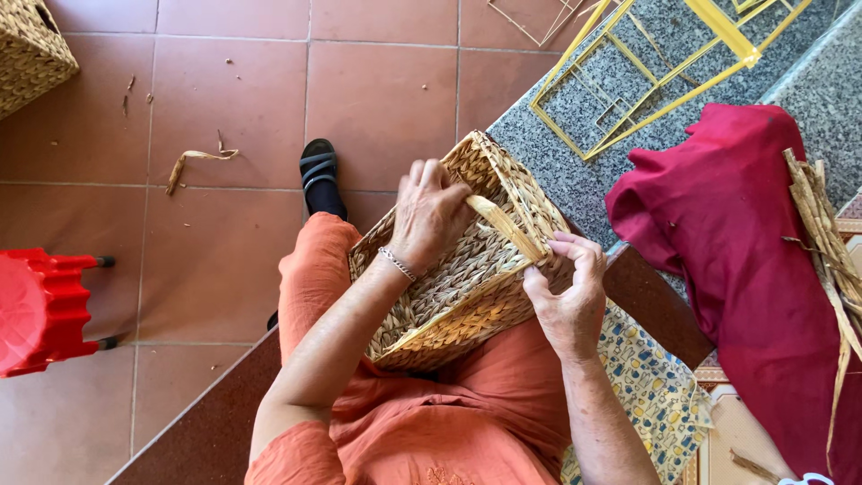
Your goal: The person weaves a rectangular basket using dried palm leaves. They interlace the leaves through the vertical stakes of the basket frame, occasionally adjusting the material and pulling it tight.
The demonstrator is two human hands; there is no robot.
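woven basket [467, 296] tilted on lap, over orange garment [467, 422], near centre. pale fibre strip [507, 229] lying across basket rim. left hand [429, 211] flat on far rim, fingers curled over edge beside strip. right hand [567, 296] pinching strip end at right rim. red cloth [718, 233] right, dried fibre bundle [831, 251] on top. yellow wire frames [655, 63] far right on granite ledge [557, 171]. red stool [40, 310] left on tiled floor [224, 90].
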